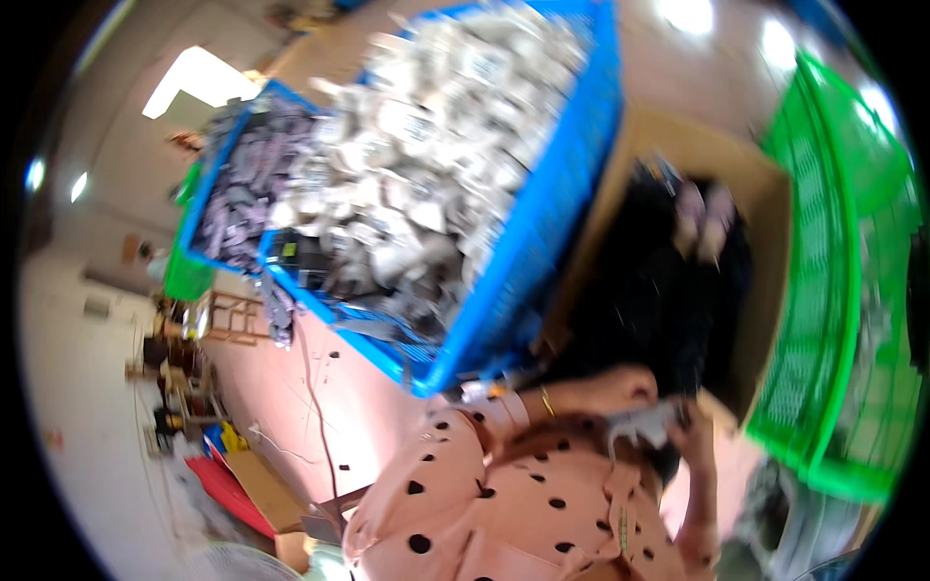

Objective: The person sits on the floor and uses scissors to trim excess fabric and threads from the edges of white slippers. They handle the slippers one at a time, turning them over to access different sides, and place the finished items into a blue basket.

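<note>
Head view is showing the right hand [696, 442] gripping a grey piece [639, 424], apparently handling it, the left hand's [632, 384] grip being unclear, the next move seemingly needing steadiness.

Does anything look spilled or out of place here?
Yes, mildly: a purplish-grey piece dangles below the rim of the leftmost blue crate, unlike the pile inside, and small dark bits lie loose on the floor.
</note>
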`<state>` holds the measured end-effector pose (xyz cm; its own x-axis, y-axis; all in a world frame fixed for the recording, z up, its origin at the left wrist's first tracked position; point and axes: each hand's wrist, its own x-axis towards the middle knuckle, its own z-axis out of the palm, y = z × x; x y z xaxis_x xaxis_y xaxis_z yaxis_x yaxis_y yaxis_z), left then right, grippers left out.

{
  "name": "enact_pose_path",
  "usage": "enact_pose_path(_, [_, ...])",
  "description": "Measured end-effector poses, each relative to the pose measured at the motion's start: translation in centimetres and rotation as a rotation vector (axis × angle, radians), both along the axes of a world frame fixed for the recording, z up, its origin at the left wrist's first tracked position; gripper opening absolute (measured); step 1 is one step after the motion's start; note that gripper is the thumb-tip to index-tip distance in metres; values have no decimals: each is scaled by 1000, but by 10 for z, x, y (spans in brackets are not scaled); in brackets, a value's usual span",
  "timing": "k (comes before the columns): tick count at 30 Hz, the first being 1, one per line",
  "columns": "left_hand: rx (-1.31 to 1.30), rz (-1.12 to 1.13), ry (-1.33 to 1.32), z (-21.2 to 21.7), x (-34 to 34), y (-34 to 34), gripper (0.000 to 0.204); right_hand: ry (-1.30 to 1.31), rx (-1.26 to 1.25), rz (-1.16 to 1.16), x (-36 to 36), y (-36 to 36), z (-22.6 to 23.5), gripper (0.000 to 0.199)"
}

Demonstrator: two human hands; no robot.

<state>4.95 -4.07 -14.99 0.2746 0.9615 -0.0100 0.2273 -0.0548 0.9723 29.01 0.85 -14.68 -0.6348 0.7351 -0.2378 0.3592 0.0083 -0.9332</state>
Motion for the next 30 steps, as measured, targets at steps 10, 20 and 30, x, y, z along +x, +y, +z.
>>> enact_pose_path(10, [-38,55,190,43,5,-8,14,72,50,42,-18,8,37,28])
enact_pose_path(20, [-96,57,35,28,15,-9,16,46,87,76,-20,10,30,30])
enact_pose_path(30, [21,170,-128,24,11,-9,21,18,34,97,-17,15,23,26])
